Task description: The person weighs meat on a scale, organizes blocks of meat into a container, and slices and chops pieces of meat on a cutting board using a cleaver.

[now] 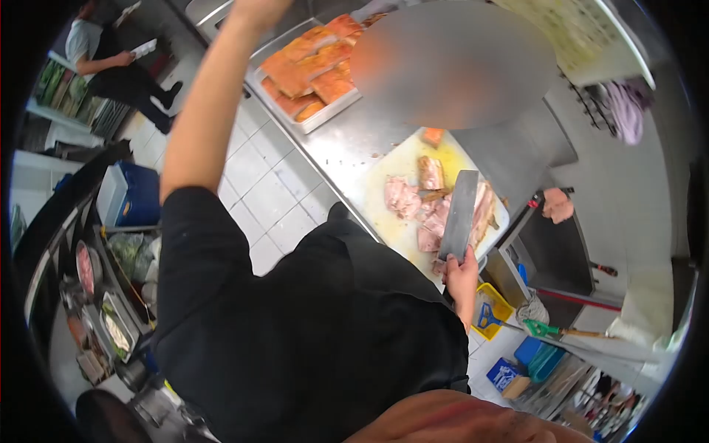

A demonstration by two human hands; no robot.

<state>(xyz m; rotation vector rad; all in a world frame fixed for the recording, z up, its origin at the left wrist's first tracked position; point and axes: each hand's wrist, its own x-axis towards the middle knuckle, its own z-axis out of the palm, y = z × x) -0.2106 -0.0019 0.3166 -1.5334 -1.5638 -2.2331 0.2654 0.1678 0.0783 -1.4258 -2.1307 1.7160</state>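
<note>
My right hand [461, 280] is closed round the handle of a broad cleaver [461, 210], whose blade lies over the meat at the right of the white cutting board [380, 210]. Pale pink meat pieces [401, 197] and a browner chunk [430, 173] rest on the board beside the blade. My left arm reaches up past a metal tray [306, 127] holding several orange-brown slabs [331, 85]. Only part of my left hand [260, 9] shows at the top edge; its fingers are out of frame. A grey blur hides the area beyond the board.
Steel worktop [343, 151] surrounds the board and tray. Another person [111, 63] stands at upper left with something white in hand. A yellow tub [491, 310] sits below right, near a blue brush [486, 317]. A blue box [136, 196] and shelves with food containers are at left.
</note>
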